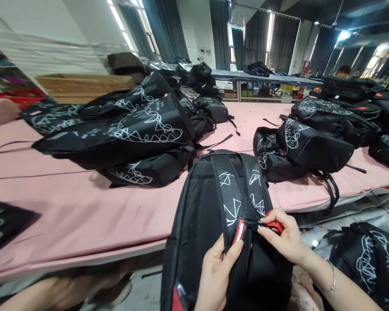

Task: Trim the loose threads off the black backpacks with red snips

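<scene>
A black backpack (201, 216) with white scribble print stands on end against the front edge of the pink table (71, 211), its back panel and shoulder straps facing me. My left hand (217, 270) is closed on the fabric beside a red-edged zipper low on the backpack. My right hand (287, 237) pinches a small red zipper pull (275, 225) just to the right of that. A thin bracelet circles my right wrist.
Heaps of similar black backpacks (139, 129) lie on the table to the left, and more backpacks (307, 144) sit to the right. One more backpack (372, 259) rests below the table at right. A wooden crate (84, 84) stands at the far left. A person (343, 71) is in the background.
</scene>
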Demonstrator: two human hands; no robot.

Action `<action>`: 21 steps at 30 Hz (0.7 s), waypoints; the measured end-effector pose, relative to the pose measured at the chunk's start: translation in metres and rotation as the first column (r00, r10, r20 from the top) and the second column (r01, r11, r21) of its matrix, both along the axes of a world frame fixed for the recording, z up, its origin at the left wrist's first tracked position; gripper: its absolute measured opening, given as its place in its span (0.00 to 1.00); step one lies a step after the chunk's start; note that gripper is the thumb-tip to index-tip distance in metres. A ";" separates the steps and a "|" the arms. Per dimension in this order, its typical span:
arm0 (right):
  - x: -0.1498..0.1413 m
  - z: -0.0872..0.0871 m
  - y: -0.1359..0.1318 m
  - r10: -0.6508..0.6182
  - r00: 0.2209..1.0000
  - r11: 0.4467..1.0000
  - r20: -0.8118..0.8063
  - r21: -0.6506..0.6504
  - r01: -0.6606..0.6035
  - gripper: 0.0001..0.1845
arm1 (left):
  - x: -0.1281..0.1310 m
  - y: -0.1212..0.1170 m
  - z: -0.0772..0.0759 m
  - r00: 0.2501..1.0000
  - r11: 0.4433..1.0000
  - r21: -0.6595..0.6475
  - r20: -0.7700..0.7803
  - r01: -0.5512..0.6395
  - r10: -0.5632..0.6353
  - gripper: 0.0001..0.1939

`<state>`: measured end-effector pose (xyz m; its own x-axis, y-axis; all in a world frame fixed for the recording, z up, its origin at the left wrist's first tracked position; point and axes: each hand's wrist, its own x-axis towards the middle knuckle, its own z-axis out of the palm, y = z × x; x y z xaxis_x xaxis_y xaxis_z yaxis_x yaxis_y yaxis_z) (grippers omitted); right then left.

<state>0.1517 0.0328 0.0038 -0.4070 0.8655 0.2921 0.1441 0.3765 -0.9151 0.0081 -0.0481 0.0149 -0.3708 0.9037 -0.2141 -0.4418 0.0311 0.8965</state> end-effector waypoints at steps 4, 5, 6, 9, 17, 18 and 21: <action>-0.001 0.003 0.003 0.044 0.999 0.997 -0.025 0.064 -0.042 0.09 | -0.003 -0.001 -0.002 0.992 0.999 -0.003 -0.114 0.052 -0.052 0.21; -0.002 0.004 0.003 0.047 0.998 0.996 -0.032 0.074 -0.045 0.08 | -0.004 -0.001 -0.003 0.989 0.998 0.001 -0.134 0.056 -0.055 0.21; -0.003 0.005 0.003 0.050 0.998 0.995 -0.039 0.084 -0.047 0.08 | -0.005 -0.001 -0.004 0.987 0.998 0.005 -0.152 0.059 -0.057 0.20; -0.007 0.007 0.005 0.054 0.996 0.996 -0.073 0.070 -0.049 0.08 | -0.005 -0.002 -0.005 0.980 0.998 0.021 -0.192 0.063 -0.058 0.19; 0.002 0.019 0.046 0.267 0.948 0.937 -0.172 -0.184 -0.297 0.15 | 0.003 -0.008 0.005 0.990 0.995 0.000 -0.094 0.102 -0.101 0.20; 0.004 0.022 0.052 0.327 0.934 0.921 -0.141 -0.171 -0.349 0.15 | 0.002 -0.008 0.005 0.989 0.994 -0.003 -0.098 0.110 -0.110 0.19; 0.009 0.034 0.067 0.435 0.899 0.891 -0.057 -0.115 -0.439 0.15 | 0.000 -0.009 0.006 0.980 0.990 -0.008 -0.142 0.137 -0.137 0.17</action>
